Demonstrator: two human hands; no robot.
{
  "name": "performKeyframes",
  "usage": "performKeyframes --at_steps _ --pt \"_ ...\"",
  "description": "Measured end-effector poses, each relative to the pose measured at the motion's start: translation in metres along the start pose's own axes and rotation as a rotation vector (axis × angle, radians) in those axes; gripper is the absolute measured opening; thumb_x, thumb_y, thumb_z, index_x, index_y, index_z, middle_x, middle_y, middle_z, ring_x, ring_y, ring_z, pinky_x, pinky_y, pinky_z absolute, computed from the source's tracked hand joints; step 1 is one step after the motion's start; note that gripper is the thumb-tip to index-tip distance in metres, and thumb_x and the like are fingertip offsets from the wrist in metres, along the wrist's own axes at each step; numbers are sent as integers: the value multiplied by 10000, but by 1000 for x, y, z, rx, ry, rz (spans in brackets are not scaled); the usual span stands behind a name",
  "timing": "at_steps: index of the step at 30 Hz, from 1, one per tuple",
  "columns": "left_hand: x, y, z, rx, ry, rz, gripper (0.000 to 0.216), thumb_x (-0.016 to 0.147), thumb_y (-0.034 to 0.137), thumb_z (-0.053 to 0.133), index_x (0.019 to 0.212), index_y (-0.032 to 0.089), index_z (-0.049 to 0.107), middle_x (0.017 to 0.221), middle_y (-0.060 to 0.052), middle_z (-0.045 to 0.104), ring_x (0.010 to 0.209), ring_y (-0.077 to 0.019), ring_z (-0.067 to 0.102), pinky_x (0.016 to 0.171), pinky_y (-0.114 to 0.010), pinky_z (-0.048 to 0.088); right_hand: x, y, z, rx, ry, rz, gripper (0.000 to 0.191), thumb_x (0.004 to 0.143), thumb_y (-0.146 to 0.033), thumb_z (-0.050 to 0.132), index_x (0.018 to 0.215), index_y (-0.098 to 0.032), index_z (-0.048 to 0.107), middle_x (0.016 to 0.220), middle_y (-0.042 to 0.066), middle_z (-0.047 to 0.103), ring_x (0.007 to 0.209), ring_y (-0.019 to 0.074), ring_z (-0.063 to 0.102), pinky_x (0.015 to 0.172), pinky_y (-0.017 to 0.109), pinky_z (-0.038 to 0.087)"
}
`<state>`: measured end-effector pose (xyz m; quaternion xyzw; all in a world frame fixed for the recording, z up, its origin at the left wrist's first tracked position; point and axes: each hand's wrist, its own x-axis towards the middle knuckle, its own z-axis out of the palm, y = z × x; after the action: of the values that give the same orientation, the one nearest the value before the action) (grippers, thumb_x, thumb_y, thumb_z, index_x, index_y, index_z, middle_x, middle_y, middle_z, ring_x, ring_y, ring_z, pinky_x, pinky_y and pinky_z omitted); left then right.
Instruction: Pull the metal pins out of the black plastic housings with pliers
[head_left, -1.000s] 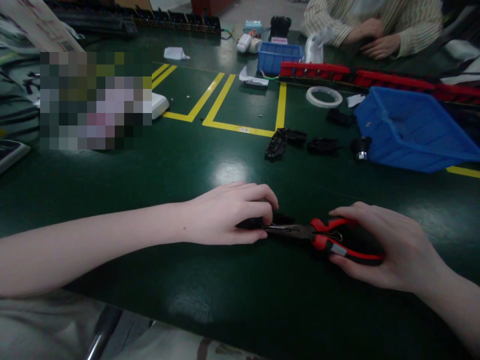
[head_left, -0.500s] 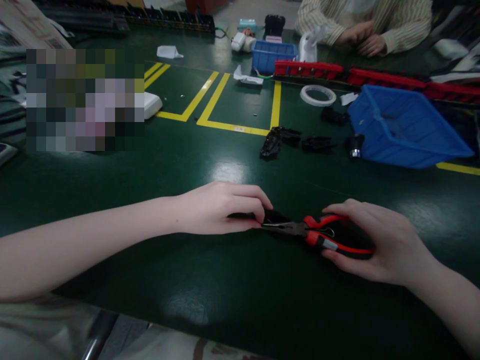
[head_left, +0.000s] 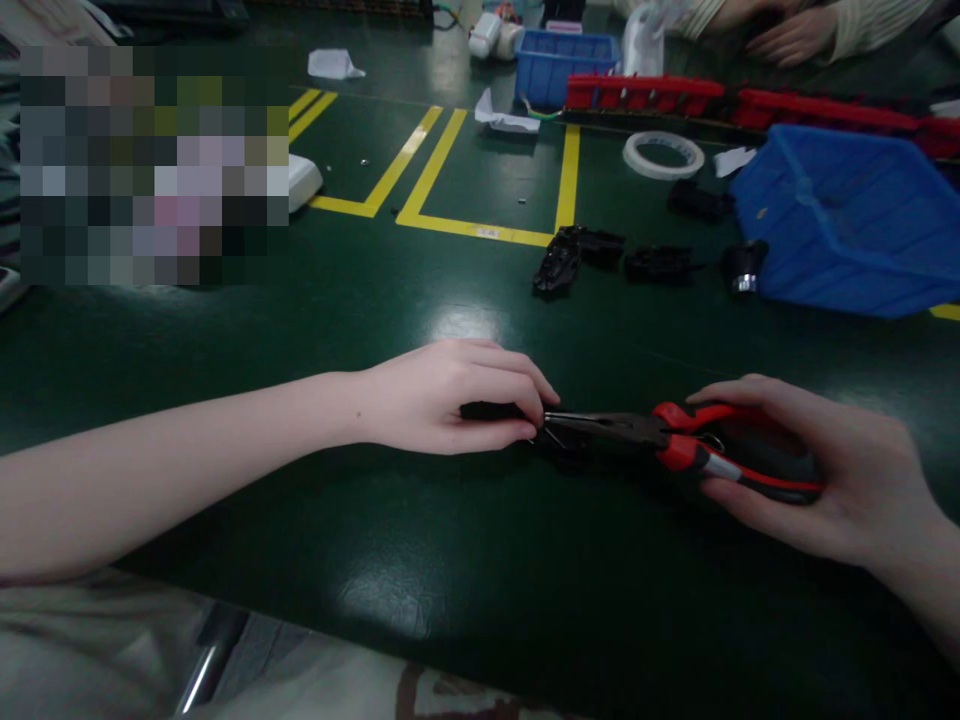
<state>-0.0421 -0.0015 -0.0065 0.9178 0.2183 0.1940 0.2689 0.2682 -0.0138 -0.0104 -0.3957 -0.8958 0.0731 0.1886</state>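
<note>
My right hand [head_left: 810, 465] is closed around the red and black handles of long-nose pliers [head_left: 630, 428], whose jaws point left. The tips of the jaws meet the fingertips of my left hand [head_left: 480, 400]. Those fingers are pinched on a small dark part [head_left: 570, 445] with a thin metal piece at its edge; most of it is hidden by the fingers and the shade. Beyond the hands, similar black parts [head_left: 577, 255] lie on the green table [head_left: 300, 520].
At the right stands a blue bin [head_left: 847, 220], with a black and silver piece [head_left: 744, 268] beside it. Farther back are a tape roll [head_left: 664, 155], red strips [head_left: 645, 95] and a smaller blue basket [head_left: 562, 65]. A co-worker's hands [head_left: 795, 30] rest at the far side.
The pliers and my right hand have shifted right and slightly up, and more of the jaws shows. My left hand stays pinched nearby. The view has tilted down a little.
</note>
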Motion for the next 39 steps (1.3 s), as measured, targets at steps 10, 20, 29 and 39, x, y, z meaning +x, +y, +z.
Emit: performKeyframes --at_steps 10,20,29,39 --pt "-2 -5 -1 163 -92 21 339 835 405 617 1061 158 568 1114 -79 630 1011 -198 567 891 -313 394 2 8 -1 -137 40 -42 421 798 -525 551 1074 -208 539 892 41 637 675 149 578 574 274 418" --pt "0 -6 3 215 -59 4 285 873 413 577 1020 169 567 1039 -50 636 948 -176 569 817 -274 387 -1 2 -2 -154 22 -91 413 818 -522 534 1107 -228 529 960 60 641 800 184 622 672 309 448" --pt "1 0 8 518 -13 79 242 924 405 485 995 190 572 1068 -39 645 927 -179 578 791 -300 353 -1 0 -7 -154 -24 -65 374 796 -506 558 1072 -253 555 907 50 638 739 177 588 612 311 423" --pt "-2 0 10 696 76 171 201 940 327 428 1000 205 576 1101 -33 644 900 -174 586 785 -321 362 -4 5 -10 -180 -60 -100 409 768 -507 584 1085 -252 544 887 49 633 714 178 588 586 312 428"
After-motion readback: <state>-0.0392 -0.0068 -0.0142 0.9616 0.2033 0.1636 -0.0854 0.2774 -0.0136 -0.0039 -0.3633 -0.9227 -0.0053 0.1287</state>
